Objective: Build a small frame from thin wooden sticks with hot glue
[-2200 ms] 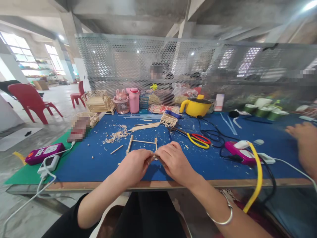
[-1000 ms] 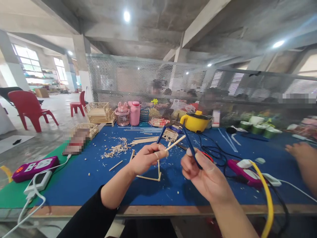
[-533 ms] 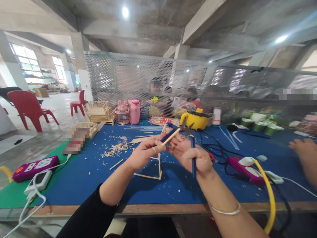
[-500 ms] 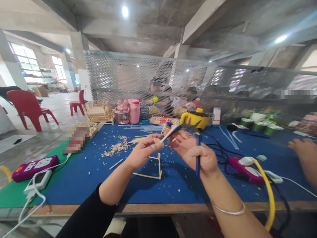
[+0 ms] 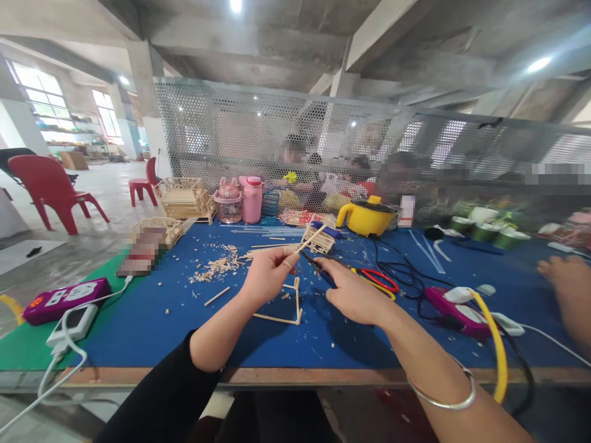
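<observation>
My left hand (image 5: 266, 278) is closed round a thin wooden stick (image 5: 313, 240), which points up and to the right. My right hand (image 5: 354, 291) grips a pair of blue-handled pliers (image 5: 327, 278). Their dark jaws are at the stick, just past my left fingertips; whether they are closed on it I cannot tell. On the blue mat below lies a small frame of joined sticks (image 5: 298, 303), partly hidden by my left hand. A loose short stick (image 5: 217, 296) lies to its left, and wood chips (image 5: 217, 269) are heaped behind.
A small stick-built piece (image 5: 319, 242) and a yellow pot (image 5: 370, 218) stand behind my hands. Red and yellow tool handles (image 5: 382, 280) lie by black cables. Purple power strips (image 5: 67, 300) sit at both sides. Another person's hand (image 5: 561, 277) is at far right.
My right hand has turned palm down and swung the pliers round, bringing their jaws to the stick. My left hand keeps hold of the stick. The red and yellow handles have come into sight.
</observation>
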Action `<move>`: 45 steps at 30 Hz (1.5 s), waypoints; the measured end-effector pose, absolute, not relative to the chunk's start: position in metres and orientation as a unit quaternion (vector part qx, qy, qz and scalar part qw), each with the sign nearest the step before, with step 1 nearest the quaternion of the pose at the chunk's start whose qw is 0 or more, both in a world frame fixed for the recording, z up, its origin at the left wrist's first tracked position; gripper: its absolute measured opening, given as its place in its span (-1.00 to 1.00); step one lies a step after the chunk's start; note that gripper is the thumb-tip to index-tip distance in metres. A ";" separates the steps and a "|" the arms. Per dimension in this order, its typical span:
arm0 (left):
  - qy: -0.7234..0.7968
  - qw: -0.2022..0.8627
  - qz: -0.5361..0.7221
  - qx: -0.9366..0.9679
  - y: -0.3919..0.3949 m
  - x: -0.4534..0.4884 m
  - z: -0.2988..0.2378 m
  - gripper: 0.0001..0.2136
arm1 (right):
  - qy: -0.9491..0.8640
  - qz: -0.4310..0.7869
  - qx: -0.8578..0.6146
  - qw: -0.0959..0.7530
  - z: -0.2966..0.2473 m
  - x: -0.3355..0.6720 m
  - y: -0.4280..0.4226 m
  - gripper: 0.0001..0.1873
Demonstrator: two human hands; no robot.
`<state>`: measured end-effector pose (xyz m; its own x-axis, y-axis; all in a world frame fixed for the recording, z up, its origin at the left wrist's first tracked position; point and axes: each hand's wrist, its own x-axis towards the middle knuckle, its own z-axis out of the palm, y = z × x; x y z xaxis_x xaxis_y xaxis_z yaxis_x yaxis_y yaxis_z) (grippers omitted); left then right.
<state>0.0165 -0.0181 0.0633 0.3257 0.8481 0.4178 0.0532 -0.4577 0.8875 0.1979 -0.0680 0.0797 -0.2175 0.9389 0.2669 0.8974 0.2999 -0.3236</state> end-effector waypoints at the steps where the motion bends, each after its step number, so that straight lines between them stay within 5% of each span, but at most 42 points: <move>1: 0.320 0.409 0.479 0.708 -0.018 0.016 0.062 -0.70 | -0.781 0.055 -0.585 0.211 0.080 0.196 -0.068 -0.31; 18: 0.326 0.381 0.447 0.741 -0.018 0.016 0.060 -0.70 | -0.773 0.105 -0.582 0.229 0.081 0.197 -0.071 -0.28; 34: 0.357 0.339 0.380 0.783 -0.020 0.018 0.058 -0.61 | -0.779 0.081 -0.582 0.217 0.080 0.190 -0.071 -0.52; 45: 0.402 0.364 0.327 0.774 -0.033 0.022 0.064 -0.58 | -0.731 -0.214 -0.611 0.218 0.052 0.183 -0.074 -0.48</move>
<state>0.0222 -0.0334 0.0644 0.4629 0.8603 0.2136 0.3844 -0.4119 0.8261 0.1826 -0.0741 0.0515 -0.1592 0.7996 0.5791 0.9856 0.1626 0.0465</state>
